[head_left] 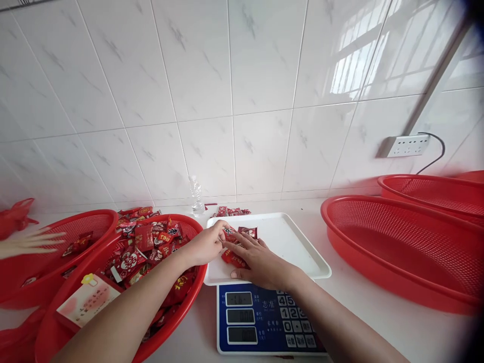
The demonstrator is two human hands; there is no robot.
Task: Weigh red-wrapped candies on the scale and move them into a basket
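Note:
Both of my hands are over the left part of a white tray (298, 247) on a blue scale (272, 322). My left hand (209, 244) has its fingers bent together at a small red packet (229, 233). Fingers spread, my right hand (257, 257) lies over red packets (233, 258) on the tray. Another dark red packet (247, 232) sits just behind its fingers. Left of the tray, a red basket (198, 234) holds many red packets and a pale card box (88, 300); my left forearm crosses above it.
Another person's hand (32, 243) reaches over a second red basket (109, 217) at the far left. A clear bottle (195, 196) and more packets (231, 212) are behind the tray. Large red baskets (401, 252) stand right, below a wall socket (408, 145).

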